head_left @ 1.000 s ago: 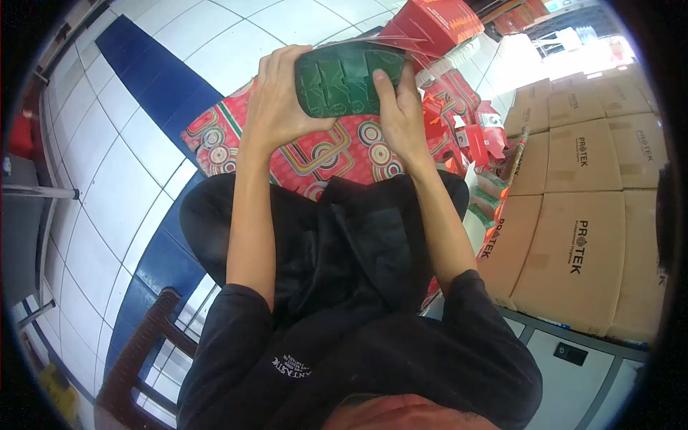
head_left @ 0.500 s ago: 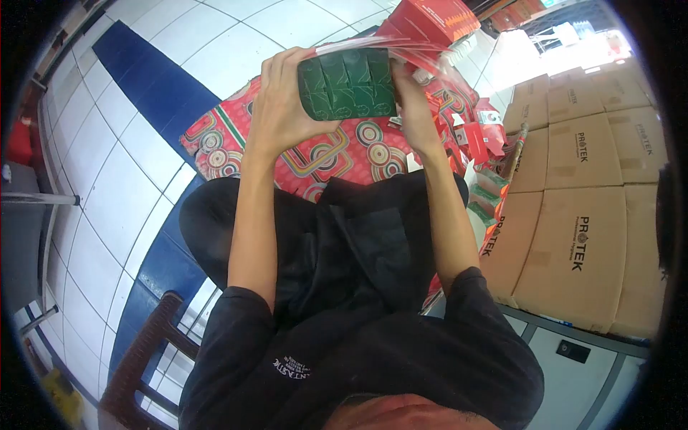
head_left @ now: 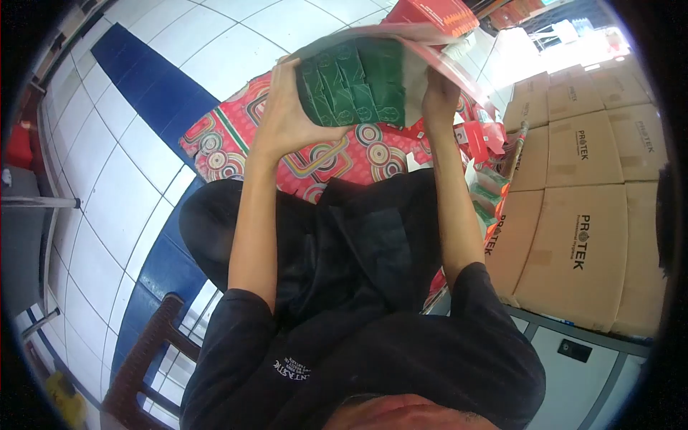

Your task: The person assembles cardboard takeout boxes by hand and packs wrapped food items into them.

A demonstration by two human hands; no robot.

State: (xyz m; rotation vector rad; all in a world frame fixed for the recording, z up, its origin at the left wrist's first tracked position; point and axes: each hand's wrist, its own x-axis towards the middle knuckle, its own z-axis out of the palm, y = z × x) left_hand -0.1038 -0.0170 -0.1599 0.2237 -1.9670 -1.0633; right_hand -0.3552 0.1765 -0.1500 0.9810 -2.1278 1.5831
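Several green packets with pale line patterns (head_left: 351,86) stand packed side by side as one block in front of me. My left hand (head_left: 290,118) is closed round the block's left end, the thumb along its lower edge. A thin card carton, red outside and pale inside (head_left: 419,82), stretches over the top and the right end of the block. My right hand (head_left: 439,100) is closed at the carton's right side, its fingertips partly hidden by the card. Block and carton are held above a red patterned cushion (head_left: 315,161).
At the back stands a red box (head_left: 430,16). More red cartons (head_left: 484,140) and green packets (head_left: 487,190) lie right of my knee. Brown PROTEK boxes (head_left: 573,244) are stacked at the right. A brown chair (head_left: 147,358) is at the lower left, on a tiled floor (head_left: 107,179).
The red carton, blurred above the block before, now spreads over its top and right end. My right hand has moved right with it. The green block is slightly tilted and shifted right.
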